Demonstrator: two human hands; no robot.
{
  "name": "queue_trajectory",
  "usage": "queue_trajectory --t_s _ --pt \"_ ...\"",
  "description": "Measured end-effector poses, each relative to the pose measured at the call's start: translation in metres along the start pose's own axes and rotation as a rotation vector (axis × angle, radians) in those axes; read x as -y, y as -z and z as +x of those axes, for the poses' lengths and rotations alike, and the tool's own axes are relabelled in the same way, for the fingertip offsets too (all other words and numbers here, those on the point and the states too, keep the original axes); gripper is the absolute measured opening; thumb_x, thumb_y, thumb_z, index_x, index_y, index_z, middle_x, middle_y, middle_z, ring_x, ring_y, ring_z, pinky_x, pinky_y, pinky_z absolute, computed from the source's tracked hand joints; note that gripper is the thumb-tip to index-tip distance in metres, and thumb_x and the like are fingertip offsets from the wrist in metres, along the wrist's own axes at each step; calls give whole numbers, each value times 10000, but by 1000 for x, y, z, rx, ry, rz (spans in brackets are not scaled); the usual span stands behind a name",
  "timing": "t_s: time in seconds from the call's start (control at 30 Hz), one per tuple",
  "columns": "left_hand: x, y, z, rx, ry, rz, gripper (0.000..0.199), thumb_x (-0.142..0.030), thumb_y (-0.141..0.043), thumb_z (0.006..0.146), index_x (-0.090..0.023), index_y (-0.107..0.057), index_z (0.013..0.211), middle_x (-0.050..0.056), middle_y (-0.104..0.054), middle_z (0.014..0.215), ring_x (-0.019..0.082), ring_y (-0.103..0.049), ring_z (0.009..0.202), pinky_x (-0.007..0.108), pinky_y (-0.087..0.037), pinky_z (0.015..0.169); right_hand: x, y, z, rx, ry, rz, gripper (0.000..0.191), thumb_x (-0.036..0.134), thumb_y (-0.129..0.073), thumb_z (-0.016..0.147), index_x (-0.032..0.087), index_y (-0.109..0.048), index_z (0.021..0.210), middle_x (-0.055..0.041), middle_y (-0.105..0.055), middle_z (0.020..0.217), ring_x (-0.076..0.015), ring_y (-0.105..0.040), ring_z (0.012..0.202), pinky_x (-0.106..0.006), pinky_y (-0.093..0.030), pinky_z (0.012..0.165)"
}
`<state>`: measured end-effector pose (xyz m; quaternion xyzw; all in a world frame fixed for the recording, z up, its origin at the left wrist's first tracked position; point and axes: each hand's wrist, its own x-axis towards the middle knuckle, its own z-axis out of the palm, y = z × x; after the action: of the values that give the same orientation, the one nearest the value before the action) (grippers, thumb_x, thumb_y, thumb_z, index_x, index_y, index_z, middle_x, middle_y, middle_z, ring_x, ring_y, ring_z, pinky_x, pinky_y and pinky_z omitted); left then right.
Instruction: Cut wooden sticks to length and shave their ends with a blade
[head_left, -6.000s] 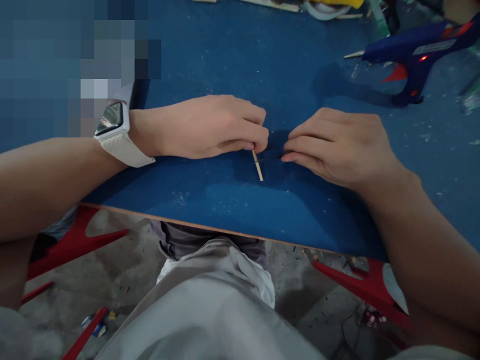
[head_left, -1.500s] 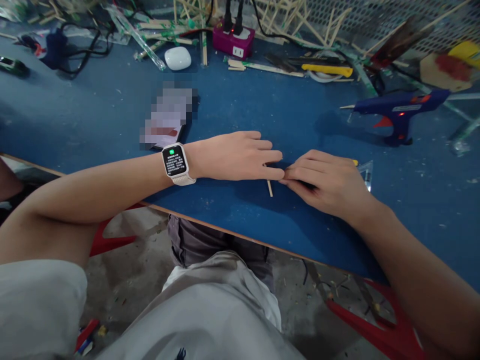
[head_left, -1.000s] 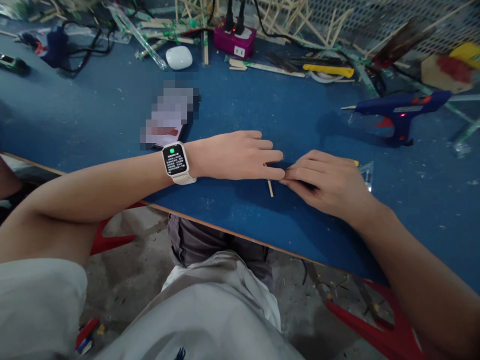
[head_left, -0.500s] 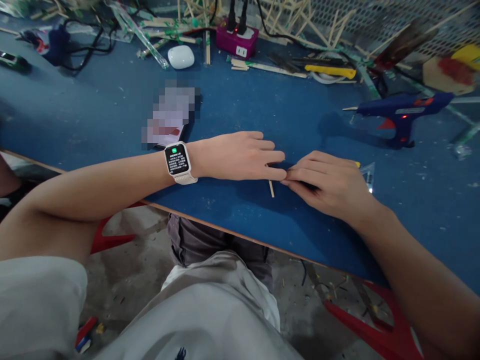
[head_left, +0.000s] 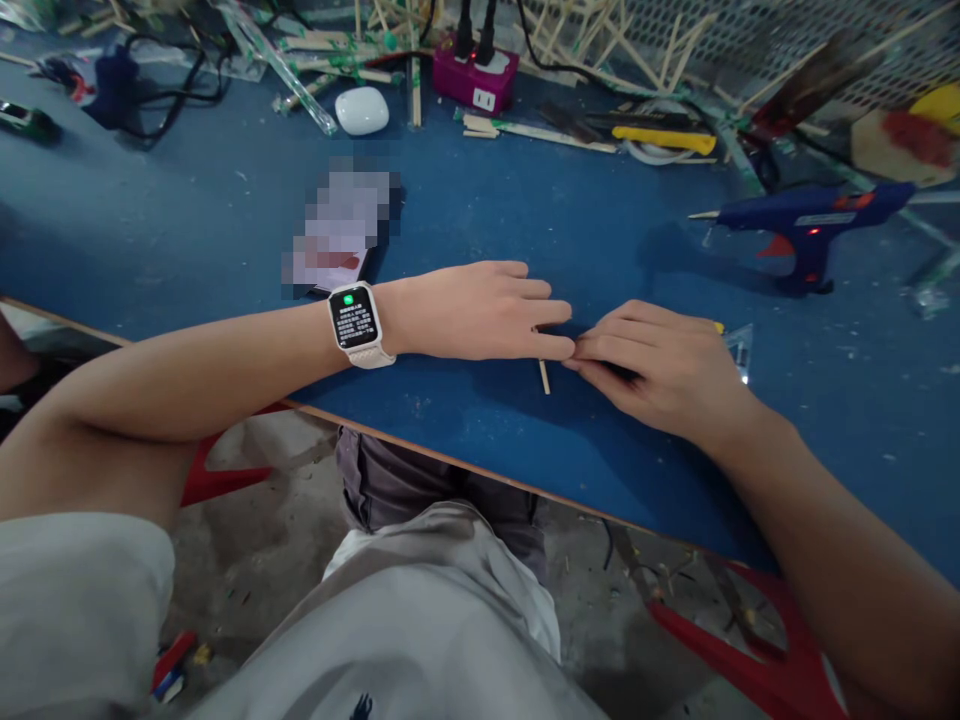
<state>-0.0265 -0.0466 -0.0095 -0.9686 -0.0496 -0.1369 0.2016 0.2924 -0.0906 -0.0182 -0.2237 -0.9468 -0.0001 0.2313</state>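
Note:
Low over the blue table, my left hand [head_left: 499,312] is closed in a pinch on a thin wooden stick [head_left: 544,377]. One short end of the stick sticks out below the index finger; the rest is hidden under the hand. My right hand [head_left: 660,360] meets the left fingertips, its thumb and fingers pressed together. Whatever lies between those right fingers is hidden. Just behind the right hand, part of a clear set square [head_left: 741,352] shows on the table.
A blue glue gun [head_left: 814,228] with a lit red light lies at the right. Further back are a yellow-handled cutter [head_left: 664,138], a purple power socket [head_left: 475,82], a white earbud case [head_left: 361,110] and several wooden sticks. A phone [head_left: 341,230] lies behind my left wrist.

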Motion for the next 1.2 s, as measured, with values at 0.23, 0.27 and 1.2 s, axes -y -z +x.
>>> queue_trajectory --t_s 0.23,0.27,1.2 --pt "1 0 0 -1 2 -12 333 -125 -545 1368 -265 -837 1448 35 -875 1192 205 -760 941 389 -500 848 0 1 2 -11 0 24 133 159 -835 1206 275 -898 1184 -23 -967 1104 -255 -917 990 -392 -737 861" --pt "1 0 0 12 8 -28 343 -126 -537 1367 -269 -835 1460 39 -877 1204 208 -761 947 392 -505 848 0 1 2 -8 -3 25 128 168 -840 1206 278 -902 1187 -23 -970 1109 -258 -922 993 -396 -747 866" --pt "15 -10 -10 71 186 -537 473 -432 -368 1386 -328 -828 1340 91 -831 1292 280 -804 1083 457 -628 1041 9 3 7 109 -219 19 265 355 -704 1303 380 -950 1207 11 -956 1138 -290 -896 1070 -494 -727 921"
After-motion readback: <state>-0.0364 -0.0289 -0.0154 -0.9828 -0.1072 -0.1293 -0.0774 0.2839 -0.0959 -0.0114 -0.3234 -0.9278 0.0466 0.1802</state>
